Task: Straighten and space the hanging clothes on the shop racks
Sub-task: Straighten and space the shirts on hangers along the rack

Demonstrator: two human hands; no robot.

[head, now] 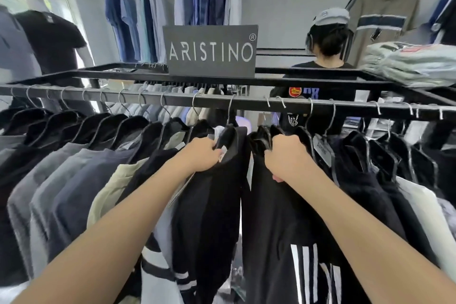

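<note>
Two bare arms reach up to the black rail (172, 100), which runs across from 9 o'clock to 3 o'clock. Many shirts hang from it on black hangers with silver hooks. The left hand (201, 155) is curled round the shoulder of a black shirt (217, 205) near the middle. The right hand (286, 158) is closed tight round the top of a striped black shirt (276, 229), just at 3 o'clock of the first one. The two shirts hang side by side with a thin gap between them. Grey shirts (49, 175) hang in a row toward 9 o'clock, and dark shirts (370, 168) toward 3 o'clock. A dark sign (211, 50) that says ARISTINO stands on top of the rack at 12 o'clock. A pile of folded clothes (414, 64) lies on the rack top at 2 o'clock. Behind the rack at 1 o'clock stands a person (325, 42) in a grey cap. Blue shirts (133, 22) hang on the far wall at 11 o'clock.
</note>
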